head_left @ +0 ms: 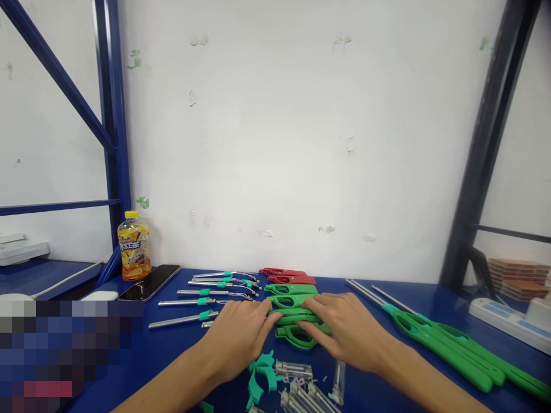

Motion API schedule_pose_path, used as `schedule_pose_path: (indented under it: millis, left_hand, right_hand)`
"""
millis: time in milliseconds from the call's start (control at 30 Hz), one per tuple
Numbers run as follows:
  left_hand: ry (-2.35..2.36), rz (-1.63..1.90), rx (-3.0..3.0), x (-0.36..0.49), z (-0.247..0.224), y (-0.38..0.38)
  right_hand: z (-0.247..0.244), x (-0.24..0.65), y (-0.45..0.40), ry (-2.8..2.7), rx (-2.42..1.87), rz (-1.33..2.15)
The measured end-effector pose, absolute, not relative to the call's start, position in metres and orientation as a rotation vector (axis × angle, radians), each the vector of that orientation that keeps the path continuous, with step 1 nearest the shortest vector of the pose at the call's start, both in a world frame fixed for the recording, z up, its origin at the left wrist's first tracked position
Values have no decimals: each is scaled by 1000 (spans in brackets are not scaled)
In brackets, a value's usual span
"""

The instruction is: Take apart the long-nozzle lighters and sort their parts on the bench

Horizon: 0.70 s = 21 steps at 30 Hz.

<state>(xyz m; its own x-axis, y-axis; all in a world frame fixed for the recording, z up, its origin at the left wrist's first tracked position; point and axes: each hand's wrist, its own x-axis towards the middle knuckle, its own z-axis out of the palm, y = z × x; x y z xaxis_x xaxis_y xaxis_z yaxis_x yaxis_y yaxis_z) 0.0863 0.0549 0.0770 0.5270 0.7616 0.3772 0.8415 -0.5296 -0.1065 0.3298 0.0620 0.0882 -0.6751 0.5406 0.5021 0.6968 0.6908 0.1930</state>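
Observation:
My left hand [241, 330] and my right hand [346, 327] pinch a green lighter casing [297, 315] from its two ends, over the middle of the table. Fingers of both hands hide part of it. Just below lies another green casing [297, 338] with a trigger loop, close to my right thumb. More green casings [287, 289] and two red casings [293, 279] are laid in a column behind. Nearer to me are teal plastic pieces [264, 373] and several clear fuel tanks [305, 396], partly cut off by the frame's bottom edge.
Several metal lighter tubes [178, 302] with teal clips and wires lie left of the casings. Green long-necked lighters [443, 344] lie at right, near a white power strip [508, 321]. A drink bottle [134, 246] and a phone [150, 282] stand and lie back left.

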Motion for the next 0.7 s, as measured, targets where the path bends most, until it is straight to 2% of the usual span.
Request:
schedule_pose_path:
  millis: [700]
  left_hand:
    - [-1355, -384, -2521, 86, 77, 53]
  right_hand:
    - [90, 327, 61, -2520, -1024, -501]
